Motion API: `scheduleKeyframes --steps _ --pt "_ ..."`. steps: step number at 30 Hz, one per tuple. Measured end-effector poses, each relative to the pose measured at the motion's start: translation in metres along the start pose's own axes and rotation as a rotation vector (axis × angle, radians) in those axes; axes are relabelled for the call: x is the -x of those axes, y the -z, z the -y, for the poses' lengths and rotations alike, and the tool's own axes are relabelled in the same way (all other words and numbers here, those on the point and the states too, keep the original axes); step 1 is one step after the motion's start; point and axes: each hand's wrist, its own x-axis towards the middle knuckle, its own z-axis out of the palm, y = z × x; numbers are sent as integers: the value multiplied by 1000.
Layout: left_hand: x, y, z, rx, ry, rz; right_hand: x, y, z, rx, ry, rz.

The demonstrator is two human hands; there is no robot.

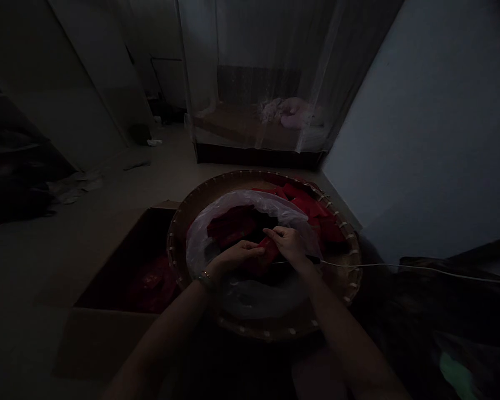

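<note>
Between my two hands is a small red packet point(268, 251), seemingly paper; the dark room hides its details. My left hand point(238, 254), with a bracelet at the wrist, pinches its left side. The fingers of my right hand point(288, 241) are closed on its upper right side. Both hands are over an opened clear plastic bag point(250, 297), where stacked red packets point(231, 225) show. The bag sits in a wide round woven tray point(204, 191). A thin black-handled tool point(314, 259) with a white cord lies under my right wrist.
More red packets point(310, 205) lie along the tray's far right side. At the left stands an open cardboard box point(104, 328) with red packets inside. The white cord point(420, 271) runs off right, near the wall point(425, 139). Beyond is a curtained bed point(241, 125).
</note>
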Motion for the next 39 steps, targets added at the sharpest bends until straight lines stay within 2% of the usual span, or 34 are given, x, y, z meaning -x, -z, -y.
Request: scheduleKeyframes --steps 3,6,7,9,10,11,13,15,17,20,23,28,31,35,39 --pt "2 -3 -3 -59 -8 -35 -2 1 -2 -28 -15 14" --pt "-1 -1 -3 -70 -48 -156 -6 14 -9 -36 -84 -42" --pt "-3 1 -3 -47 -78 -202 -6 20 -14 7 -102 -46" --pt "-7 4 -2 12 -154 -291 -5 32 -24 166 -28 -7" --pt "-9 5 -1 49 -187 -330 -3 36 -29 254 26 92" --pt "-10 6 -1 91 -213 -359 0 39 -34 333 72 245" --pt "-11 7 -2 168 -233 -383 6 39 -41 497 76 517" --pt "-10 6 -4 217 -232 -375 13 33 -44 667 2 654" --pt "-8 5 -5 230 -232 -359 16 25 -44 784 -49 693" --pt "-8 4 -5 217 -239 -345 14 20 -44 792 -50 676" --pt "-9 5 -4 171 -252 -341 9 29 -47 650 -46 617" --pt "-11 8 2 29 -264 -294 2 58 -53 268 -53 398" --pt "-10 7 5 -76 -219 -242 2 71 -52 75 -84 274" --pt "-9 4 7 -153 -150 -152 5 73 -44 -37 -110 276" --pt "-7 1 7 -191 -121 -101 7 62 -31 -43 -129 301"
